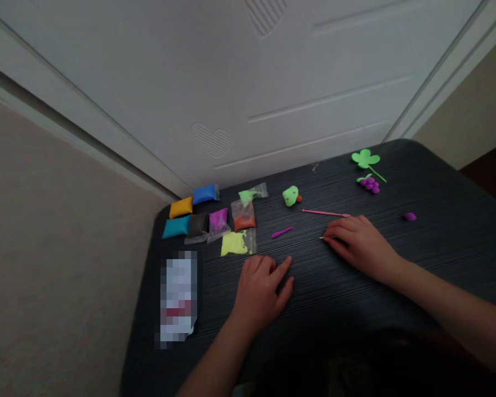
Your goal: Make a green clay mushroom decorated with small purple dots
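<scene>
You face a white panel (149,66) embossed with a striped heart (211,141) and long grooves, with a dark, wood-grained table (446,248) set close before it. To your left runs a plain beige wall (37,231), and your light is dim.

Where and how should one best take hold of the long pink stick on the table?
Probably at mid-shaft, pinched from above across its thin width, coming from the left. The long pink stick lies flat on the table, its middle uncovered, while the right hand crowds its right end.
</scene>
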A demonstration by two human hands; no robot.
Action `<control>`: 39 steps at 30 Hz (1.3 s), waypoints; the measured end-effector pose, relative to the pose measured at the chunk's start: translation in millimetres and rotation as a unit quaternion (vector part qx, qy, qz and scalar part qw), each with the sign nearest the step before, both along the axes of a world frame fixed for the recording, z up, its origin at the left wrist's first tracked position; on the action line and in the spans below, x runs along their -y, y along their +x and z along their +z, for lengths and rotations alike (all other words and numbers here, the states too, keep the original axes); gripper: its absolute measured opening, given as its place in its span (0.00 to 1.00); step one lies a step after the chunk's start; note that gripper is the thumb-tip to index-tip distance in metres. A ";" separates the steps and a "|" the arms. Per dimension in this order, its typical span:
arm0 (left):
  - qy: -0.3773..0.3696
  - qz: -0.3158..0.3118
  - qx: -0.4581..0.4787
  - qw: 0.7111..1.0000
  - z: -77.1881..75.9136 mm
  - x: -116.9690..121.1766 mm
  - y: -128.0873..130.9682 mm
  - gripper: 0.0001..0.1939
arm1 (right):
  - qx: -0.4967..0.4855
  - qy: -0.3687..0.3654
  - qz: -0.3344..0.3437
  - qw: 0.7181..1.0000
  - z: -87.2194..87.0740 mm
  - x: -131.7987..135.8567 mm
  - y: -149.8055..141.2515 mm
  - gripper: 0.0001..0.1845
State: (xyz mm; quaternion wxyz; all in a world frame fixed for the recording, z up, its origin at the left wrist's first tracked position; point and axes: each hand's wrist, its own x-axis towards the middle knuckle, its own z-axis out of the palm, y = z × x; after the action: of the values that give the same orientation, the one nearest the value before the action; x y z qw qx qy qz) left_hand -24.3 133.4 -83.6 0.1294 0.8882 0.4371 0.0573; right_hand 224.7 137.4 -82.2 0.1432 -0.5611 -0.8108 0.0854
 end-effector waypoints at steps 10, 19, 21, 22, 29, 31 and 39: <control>-0.002 -0.004 0.007 1.000 -0.4 -0.1 -0.7 0.20 | -0.017 0.017 -0.110 0.994 6.3 15.6 39.1 0.13; -0.001 0.002 0.012 1.000 -0.9 1.2 -0.8 0.21 | 0.008 0.001 -0.212 0.977 -12.8 42.0 58.4 0.17; -0.008 -0.006 0.014 1.000 -0.2 1.5 -1.1 0.20 | 0.001 -0.010 -0.218 0.976 -12.1 39.1 57.2 0.14; -0.008 -0.005 0.013 1.000 0.1 1.6 -1.0 0.19 | -0.003 -0.017 -0.219 0.975 -11.1 37.1 57.1 0.13; -0.001 0.032 -0.005 0.999 0.0 1.1 1.1 0.22 | -0.022 -0.091 -0.238 0.967 -2.0 31.0 57.9 0.11; -0.005 0.020 -0.001 1.000 0.7 1.1 1.1 0.21 | -0.030 -0.116 -0.274 0.954 0.8 35.1 54.8 0.11; -0.020 0.007 0.025 0.999 2.3 0.5 -0.2 0.19 | -0.159 -0.054 -0.304 0.938 12.4 45.2 12.0 0.10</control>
State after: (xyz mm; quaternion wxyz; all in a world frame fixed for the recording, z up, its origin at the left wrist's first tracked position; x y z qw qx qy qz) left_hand -24.5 132.9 -81.2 0.1574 0.8808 0.4408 0.0717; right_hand 236.7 92.2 -69.9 0.2589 -0.7669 -0.5621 0.1699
